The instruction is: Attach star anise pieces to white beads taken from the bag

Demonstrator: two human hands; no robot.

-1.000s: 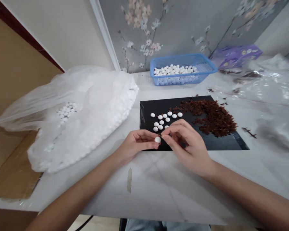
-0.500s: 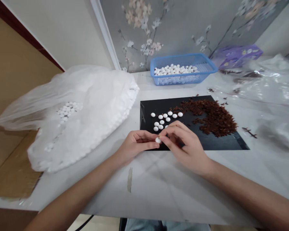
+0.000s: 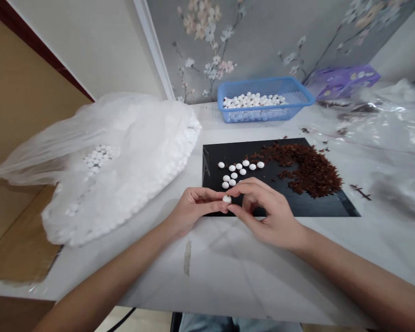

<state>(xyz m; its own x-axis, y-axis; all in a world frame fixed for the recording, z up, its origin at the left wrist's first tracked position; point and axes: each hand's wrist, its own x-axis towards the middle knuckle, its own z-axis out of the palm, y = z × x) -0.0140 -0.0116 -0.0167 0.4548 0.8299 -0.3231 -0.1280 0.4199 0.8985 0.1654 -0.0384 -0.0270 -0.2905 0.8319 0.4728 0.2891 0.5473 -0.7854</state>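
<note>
A small white ball sits between the fingertips of both hands, above the near edge of a black mat. My left hand pinches it from the left between thumb and fingers. From the right, my right hand has its thumb and index finger closed about the same ball. Just beyond the fingers lie several loose white balls on the mat. A heap of small reddish-brown pieces covers the mat's right part. Some of the balls are hidden behind my right hand.
At the back stands a blue plastic basket with many white balls inside. A large clear bag full of white balls lies to the left. Clear plastic bags and a purple packet are at the right.
My right thumb and index finger have spread wider, the finger now at the ball's top and the thumb lower down. The left hand keeps its pinch. The view has shifted slightly.
</note>
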